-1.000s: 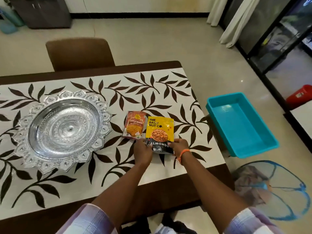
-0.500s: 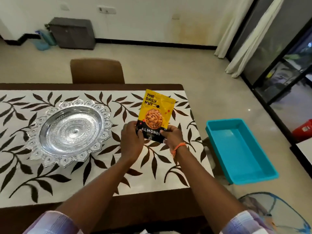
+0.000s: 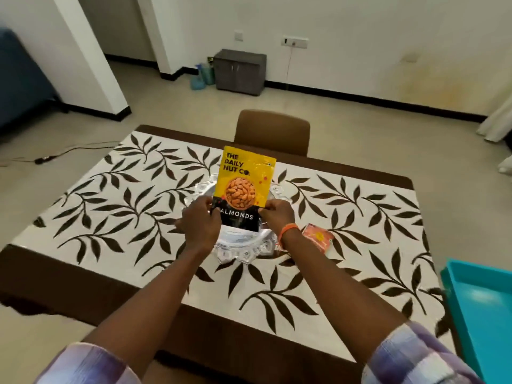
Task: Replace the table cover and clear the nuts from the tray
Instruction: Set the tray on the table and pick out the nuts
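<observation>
A leaf-patterned table cover (image 3: 116, 206) lies over the dining table, one silver tray (image 3: 243, 245) at its centre. The left hand (image 3: 201, 221) and right hand (image 3: 277, 213) each pinch a lower corner of one almond packet (image 3: 245, 184), held upright above the tray. A second, orange packet (image 3: 318, 236) lies just right of the tray, nearer the right hand; one blue bin (image 3: 482, 306) waits beyond.

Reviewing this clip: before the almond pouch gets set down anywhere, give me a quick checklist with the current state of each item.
1. Left hand grips almond pouch: ok.
2. Right hand grips pouch: ok.
3. Pouch upright, clear of silver tray: ok.
4. Pouch sealed: cannot tell.
5. Orange packet off the table: not ok, lies on the cover beside the tray.
6. Blue bin empty: cannot tell, partly out of frame.
</observation>
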`<state>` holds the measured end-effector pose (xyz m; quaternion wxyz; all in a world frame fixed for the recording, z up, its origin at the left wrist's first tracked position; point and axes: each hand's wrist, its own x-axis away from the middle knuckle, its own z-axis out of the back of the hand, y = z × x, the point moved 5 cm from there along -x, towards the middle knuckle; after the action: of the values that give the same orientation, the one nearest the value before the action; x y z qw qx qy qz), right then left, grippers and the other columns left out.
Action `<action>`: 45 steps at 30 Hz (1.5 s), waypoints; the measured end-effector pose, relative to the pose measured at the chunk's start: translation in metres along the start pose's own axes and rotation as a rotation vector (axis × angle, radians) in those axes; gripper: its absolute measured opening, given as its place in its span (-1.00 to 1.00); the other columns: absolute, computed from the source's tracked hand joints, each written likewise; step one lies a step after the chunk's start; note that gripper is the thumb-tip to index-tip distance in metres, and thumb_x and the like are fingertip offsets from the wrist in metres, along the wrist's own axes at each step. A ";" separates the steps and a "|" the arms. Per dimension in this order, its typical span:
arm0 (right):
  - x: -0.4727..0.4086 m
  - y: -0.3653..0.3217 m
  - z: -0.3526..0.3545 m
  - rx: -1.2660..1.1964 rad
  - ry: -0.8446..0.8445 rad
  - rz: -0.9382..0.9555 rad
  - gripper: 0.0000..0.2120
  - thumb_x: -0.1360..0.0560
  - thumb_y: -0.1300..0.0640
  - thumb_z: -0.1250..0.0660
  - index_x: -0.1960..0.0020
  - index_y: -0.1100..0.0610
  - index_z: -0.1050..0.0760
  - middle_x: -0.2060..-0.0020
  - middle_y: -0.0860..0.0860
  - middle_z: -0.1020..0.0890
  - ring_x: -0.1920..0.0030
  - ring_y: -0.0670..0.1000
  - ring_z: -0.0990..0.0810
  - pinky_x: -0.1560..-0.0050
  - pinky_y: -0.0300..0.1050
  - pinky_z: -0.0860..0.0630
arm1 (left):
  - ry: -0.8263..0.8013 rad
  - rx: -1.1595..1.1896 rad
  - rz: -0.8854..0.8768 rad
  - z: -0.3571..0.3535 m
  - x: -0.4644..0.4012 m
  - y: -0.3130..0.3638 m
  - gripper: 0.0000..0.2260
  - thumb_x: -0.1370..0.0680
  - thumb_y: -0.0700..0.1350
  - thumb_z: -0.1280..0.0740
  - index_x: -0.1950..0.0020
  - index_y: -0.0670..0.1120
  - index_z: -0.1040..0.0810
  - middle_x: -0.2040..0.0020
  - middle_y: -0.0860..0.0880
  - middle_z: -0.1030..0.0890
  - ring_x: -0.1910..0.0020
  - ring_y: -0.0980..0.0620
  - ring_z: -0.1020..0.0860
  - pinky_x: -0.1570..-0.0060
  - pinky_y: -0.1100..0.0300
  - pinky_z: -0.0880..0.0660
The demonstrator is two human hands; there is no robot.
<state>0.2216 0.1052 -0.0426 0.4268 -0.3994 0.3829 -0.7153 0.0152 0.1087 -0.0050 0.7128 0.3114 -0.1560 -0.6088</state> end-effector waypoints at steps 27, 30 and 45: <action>-0.023 -0.020 0.010 -0.017 0.410 0.040 -0.93 -0.43 0.26 -0.40 0.08 0.16 -0.59 0.21 0.00 -0.63 0.19 -0.06 -0.57 0.16 -0.32 -0.48 | 0.033 0.115 -0.402 -0.028 -0.036 0.027 -0.82 -0.49 -0.14 -0.35 -0.08 -0.10 -0.53 -0.03 -0.10 -0.51 -0.04 -0.08 -0.43 -0.03 -0.01 -0.41; -0.015 0.015 0.062 -0.034 0.537 -0.049 -0.94 -0.45 0.27 -0.36 0.10 0.18 -0.58 0.18 0.05 -0.64 0.17 -0.02 -0.55 0.16 -0.28 -0.41 | -0.147 0.233 -0.515 -0.062 -0.010 0.076 -0.88 -0.51 -0.21 -0.29 -0.04 -0.14 -0.52 -0.01 -0.10 -0.50 -0.02 -0.06 -0.45 -0.02 0.04 -0.44; -0.034 0.238 0.110 -0.083 0.160 -0.501 -0.83 -0.24 -0.05 -0.40 0.33 0.05 -0.61 0.30 0.07 -0.68 0.21 0.13 -0.66 0.09 0.14 -0.63 | -0.827 -0.295 -0.033 -0.266 0.094 0.093 -0.53 -0.47 -0.06 -0.28 -0.36 -0.16 -0.38 -0.30 -0.17 -0.46 -0.31 -0.20 -0.42 -0.23 -0.07 -0.45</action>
<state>0.4041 0.0325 -0.2196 0.1883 -0.4411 0.3337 -0.8116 0.2668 0.0916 -0.1622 0.6174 -0.0610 -0.3346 -0.7093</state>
